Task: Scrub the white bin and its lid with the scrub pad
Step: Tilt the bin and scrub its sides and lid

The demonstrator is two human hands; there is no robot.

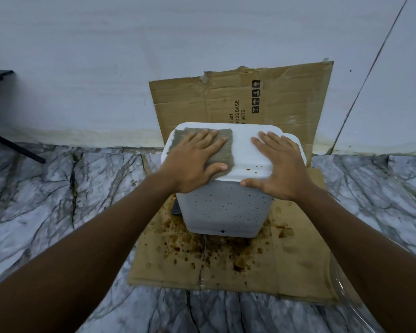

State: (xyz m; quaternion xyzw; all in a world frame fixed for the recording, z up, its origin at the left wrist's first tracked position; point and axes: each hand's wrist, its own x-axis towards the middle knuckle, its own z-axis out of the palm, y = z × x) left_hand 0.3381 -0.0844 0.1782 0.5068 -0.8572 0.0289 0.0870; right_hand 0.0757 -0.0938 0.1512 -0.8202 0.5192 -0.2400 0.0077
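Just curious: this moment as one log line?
left hand presses scrub pad on lid | right hand flat on lid | bin front spotted

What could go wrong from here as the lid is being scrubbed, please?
The white bin stands on splattered cardboard and may slide under the push; only the right hand, flat on the lid, steadies it. The scrub pad under the left hand covers the lid's left side, so the brown drops at the front edge could be missed.
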